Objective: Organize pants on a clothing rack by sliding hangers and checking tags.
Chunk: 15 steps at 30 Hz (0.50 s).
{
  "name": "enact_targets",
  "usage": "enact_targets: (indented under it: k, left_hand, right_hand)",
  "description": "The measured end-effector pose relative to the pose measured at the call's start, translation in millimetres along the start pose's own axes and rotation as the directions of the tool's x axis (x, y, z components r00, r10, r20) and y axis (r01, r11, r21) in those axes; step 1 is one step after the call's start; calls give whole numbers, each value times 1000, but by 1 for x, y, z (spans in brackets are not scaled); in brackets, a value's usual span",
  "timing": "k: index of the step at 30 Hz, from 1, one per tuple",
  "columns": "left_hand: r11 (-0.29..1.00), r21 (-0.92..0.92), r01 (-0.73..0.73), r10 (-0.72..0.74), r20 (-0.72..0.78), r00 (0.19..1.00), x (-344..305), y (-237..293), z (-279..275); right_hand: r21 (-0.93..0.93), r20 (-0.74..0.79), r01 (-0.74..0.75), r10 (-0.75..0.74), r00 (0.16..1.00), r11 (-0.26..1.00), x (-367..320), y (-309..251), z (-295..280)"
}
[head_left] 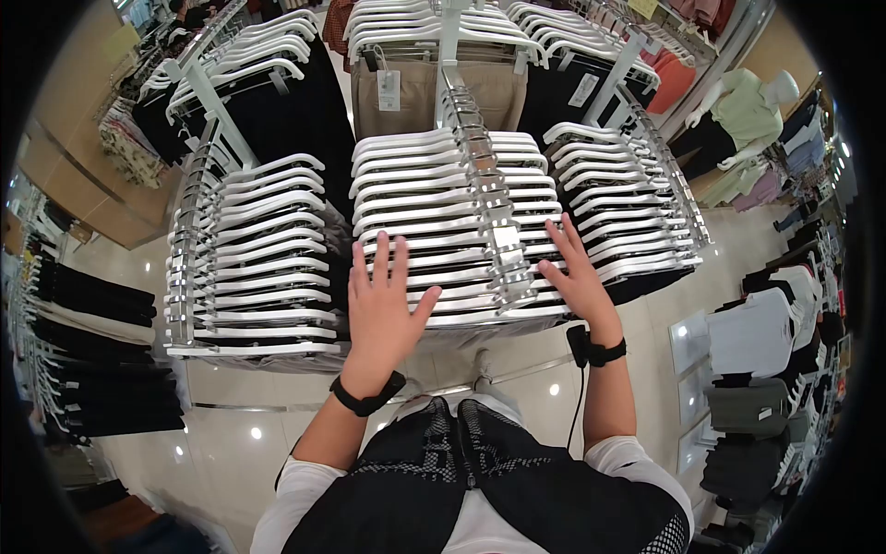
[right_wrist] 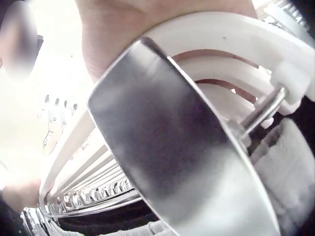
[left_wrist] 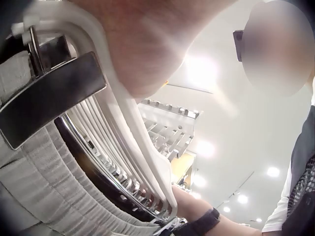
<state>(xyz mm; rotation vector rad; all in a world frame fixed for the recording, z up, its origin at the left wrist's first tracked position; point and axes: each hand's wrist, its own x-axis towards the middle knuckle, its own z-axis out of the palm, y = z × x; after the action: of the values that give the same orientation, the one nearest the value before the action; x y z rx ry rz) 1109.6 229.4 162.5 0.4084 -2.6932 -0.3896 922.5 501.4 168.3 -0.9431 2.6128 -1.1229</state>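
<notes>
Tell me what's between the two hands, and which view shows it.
Between the left hand and the right hand: white hangers and, nearer the latter, a row of metal hooks. Head view shows it.

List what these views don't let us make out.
- Head: paper tag, print too small.
- Head: most of the grey garment, hidden under white hangers.
- Left wrist: rest of left hand, cut by top edge.
- Right wrist: rest of right hand, likewise.
</notes>
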Motion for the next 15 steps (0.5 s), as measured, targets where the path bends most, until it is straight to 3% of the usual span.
enact_targets:
  k: [3,6,9,11,13,15]
  left_hand:
    - [993,-95,75,-79,-38,996,0,3,3]
    - [994,-46,96,-97,-27,995,3,5,5]
    - [962,-101,254,-255,2,967,5,10,6]
    - [933,-141,330,-331,15,943,6,9,7]
    - [865,-205,458,-453,74,888,10,11,5]
    - [875,-152,459,-462,18,887,9,15,9]
  right_hand:
    - [17,-23,22,-22,1000,1000,0,2,-1]
    - [-44,-73,36,-39,997,998,2,-1,-2]
    - [-116,-70,101,-110,991,988,4,10,-1]
    - [-118,-30,85,-89,996,989,5,16,0]
    - [44,88,53,-57,995,998,7,24,-6]
    - [56,146,65,-73,987,996,7,25,-12]
